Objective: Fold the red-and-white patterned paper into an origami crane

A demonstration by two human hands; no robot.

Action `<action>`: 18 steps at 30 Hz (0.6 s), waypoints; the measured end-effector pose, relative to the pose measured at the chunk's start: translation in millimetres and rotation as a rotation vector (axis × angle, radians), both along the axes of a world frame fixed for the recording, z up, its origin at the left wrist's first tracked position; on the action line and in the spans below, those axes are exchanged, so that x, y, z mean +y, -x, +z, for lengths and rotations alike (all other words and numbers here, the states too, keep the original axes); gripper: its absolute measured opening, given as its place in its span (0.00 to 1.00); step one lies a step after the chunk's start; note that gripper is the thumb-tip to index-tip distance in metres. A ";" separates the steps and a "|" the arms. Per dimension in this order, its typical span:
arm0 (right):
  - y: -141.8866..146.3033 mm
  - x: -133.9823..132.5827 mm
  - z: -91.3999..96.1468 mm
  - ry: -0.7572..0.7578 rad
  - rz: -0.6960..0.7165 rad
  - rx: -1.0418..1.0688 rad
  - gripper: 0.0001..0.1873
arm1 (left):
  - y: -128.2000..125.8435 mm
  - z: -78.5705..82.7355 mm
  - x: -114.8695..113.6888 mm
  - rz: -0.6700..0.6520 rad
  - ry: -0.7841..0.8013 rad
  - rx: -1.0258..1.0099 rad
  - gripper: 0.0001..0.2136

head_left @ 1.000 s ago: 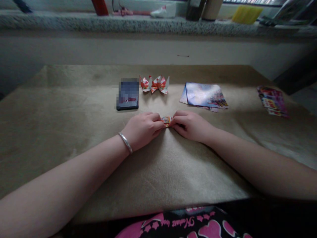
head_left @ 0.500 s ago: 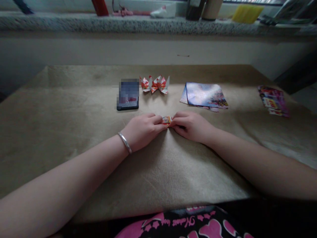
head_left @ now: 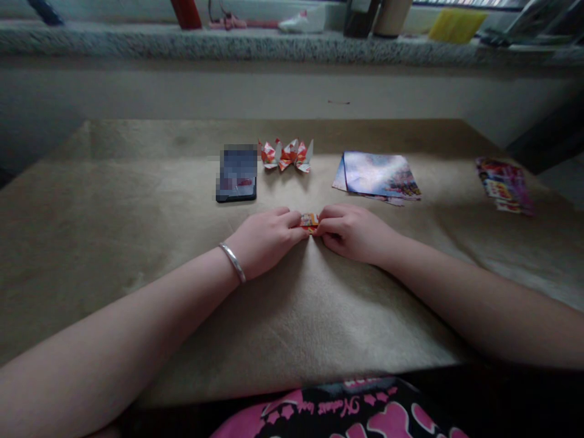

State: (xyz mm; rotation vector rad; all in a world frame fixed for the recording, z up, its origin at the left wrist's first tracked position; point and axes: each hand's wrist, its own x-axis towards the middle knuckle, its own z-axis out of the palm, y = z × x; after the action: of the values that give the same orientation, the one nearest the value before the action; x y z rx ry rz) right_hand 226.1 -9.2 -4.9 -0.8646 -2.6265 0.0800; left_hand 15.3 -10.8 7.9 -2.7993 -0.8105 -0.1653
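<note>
A small folded piece of orange patterned paper (head_left: 309, 220) lies on the tan table cover (head_left: 137, 201), pinched from both sides. My left hand (head_left: 267, 240), with a silver bracelet on the wrist, grips its left end with closed fingers. My right hand (head_left: 351, 231) grips its right end, fingers also closed. Most of the paper is hidden between the fingertips.
Behind the hands lie a dark phone (head_left: 236, 175), a row of red-and-white folded paper figures (head_left: 286, 154) and a stack of printed paper sheets (head_left: 378, 175). A pink packet (head_left: 504, 184) rests at the far right. A stone ledge (head_left: 274, 45) with assorted items runs along the back.
Both hands have barely shifted; the fingers adjusted slightly on the small folded paper.
</note>
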 end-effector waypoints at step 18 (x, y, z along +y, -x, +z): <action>-9.5 -2.6 2.1 0.040 -0.060 -0.039 0.10 | 6.7 8.1 0.2 0.049 0.131 0.004 0.12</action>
State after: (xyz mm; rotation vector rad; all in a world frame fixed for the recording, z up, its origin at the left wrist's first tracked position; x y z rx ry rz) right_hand 235.5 -11.8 -2.8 -0.9679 -2.6413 0.1013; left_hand 8.6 -10.6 16.0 -2.8967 -0.9204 -0.1025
